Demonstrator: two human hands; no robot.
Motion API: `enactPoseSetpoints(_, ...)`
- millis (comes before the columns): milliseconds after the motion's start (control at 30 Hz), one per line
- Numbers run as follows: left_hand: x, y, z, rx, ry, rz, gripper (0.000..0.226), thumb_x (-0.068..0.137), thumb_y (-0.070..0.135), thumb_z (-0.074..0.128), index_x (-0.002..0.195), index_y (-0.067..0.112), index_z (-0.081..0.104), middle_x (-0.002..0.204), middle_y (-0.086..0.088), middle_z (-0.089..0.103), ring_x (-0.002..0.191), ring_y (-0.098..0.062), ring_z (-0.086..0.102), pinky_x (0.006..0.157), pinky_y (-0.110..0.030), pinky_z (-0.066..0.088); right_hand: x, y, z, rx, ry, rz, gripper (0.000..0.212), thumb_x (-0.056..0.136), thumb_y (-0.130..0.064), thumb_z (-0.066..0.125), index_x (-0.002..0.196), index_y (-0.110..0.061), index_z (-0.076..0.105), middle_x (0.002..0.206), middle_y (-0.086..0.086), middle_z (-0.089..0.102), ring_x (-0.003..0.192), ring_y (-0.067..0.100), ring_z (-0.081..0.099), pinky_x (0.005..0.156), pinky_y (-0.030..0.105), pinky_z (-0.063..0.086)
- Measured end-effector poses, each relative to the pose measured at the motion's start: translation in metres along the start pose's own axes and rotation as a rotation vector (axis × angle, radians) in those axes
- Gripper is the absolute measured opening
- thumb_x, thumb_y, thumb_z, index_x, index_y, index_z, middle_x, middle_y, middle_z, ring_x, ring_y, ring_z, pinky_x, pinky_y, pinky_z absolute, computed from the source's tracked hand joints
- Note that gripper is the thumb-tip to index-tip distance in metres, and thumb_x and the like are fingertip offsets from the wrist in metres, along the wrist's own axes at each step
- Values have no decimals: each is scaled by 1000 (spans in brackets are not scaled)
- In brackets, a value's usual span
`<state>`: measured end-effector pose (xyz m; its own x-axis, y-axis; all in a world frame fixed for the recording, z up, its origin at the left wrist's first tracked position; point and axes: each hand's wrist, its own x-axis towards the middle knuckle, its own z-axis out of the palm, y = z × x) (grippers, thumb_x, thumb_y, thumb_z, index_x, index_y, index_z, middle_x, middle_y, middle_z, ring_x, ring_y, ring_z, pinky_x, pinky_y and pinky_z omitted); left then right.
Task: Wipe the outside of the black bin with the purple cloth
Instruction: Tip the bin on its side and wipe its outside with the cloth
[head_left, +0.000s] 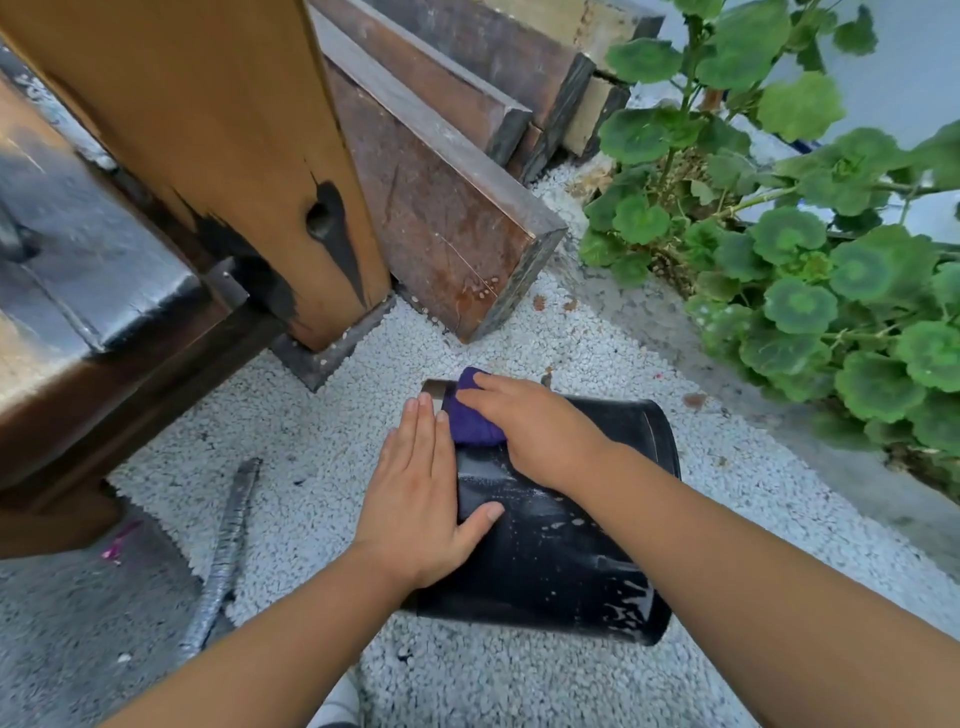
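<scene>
The black bin (561, 561) lies on its side on white gravel, its wet outside facing up and streaked with white residue. A metal rim shows at its far left end. My left hand (421, 493) lies flat on the bin's left side, fingers straight and thumb spread onto the top. My right hand (540, 431) presses the bunched purple cloth (470, 415) against the far upper part of the bin. Its fingers cover most of the cloth, and whether they curl round it does not show.
A wooden post (208, 156) and dark bench (104, 291) stand at the left. Brown timber beams (447, 208) lean behind the bin. Green leafy plants (831, 270) fill the right. A grey ribbed hose (228, 545) lies on the gravel at the lower left.
</scene>
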<state>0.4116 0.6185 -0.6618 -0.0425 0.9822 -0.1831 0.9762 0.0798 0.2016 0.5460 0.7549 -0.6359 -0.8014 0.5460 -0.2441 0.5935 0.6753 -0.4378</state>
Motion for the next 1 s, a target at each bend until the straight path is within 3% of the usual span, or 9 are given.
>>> enactPoseSetpoints(167,6,2,-1,35,-46,-82,101,82,76,-8,153,5,1,162,-16,-7,149,-28,-11,120,-49,7,-33,30,-14,-62,4,105,76,81,10,49,148,-25,38,157,5,31,135,33,38,112,37,27)
enactPoseSetpoints(367,11,3,-3,62,-48,-69,102,80,76,-12,154,5,0,162,-15,-6,150,-28,-9,121,-49,9,-103,69,-25,-155,-25,242,78,80,7,47,149,-27,36,158,2,30,135,31,37,111,39,34)
enactPoseSetpoints(600,9,2,-5,36,-34,-50,100,84,75,-5,154,4,3,162,-15,-3,150,-27,-7,120,-46,15,-127,66,-21,-187,71,405,74,82,2,52,147,-31,38,154,-1,36,136,30,35,102,47,45)
enactPoseSetpoints(767,7,-4,-2,-124,60,69,92,91,67,19,153,0,11,161,-15,6,150,-27,2,121,-41,12,-96,11,-9,-135,184,280,73,71,0,61,139,-23,47,144,5,48,128,35,44,93,48,50)
enactPoseSetpoints(867,4,-7,-1,-320,141,149,87,96,62,18,148,-8,22,157,-21,19,148,-33,14,121,-34,9,-66,-37,7,-101,282,154,51,77,-13,49,127,-16,58,129,10,59,118,37,52,87,47,54)
enactPoseSetpoints(933,3,-8,0,-419,175,149,88,97,62,15,146,-10,24,155,-22,22,147,-34,17,121,-30,9,-51,-60,20,-13,269,132,50,79,-16,53,129,-16,57,137,11,54,129,40,43,101,55,43)
enactPoseSetpoints(1000,2,-8,0,-479,176,126,91,95,66,13,147,-9,24,156,-18,21,147,-32,16,120,-25,7,-48,-67,31,88,201,183,61,77,-23,57,137,-23,48,152,6,38,143,39,21,113,60,19)
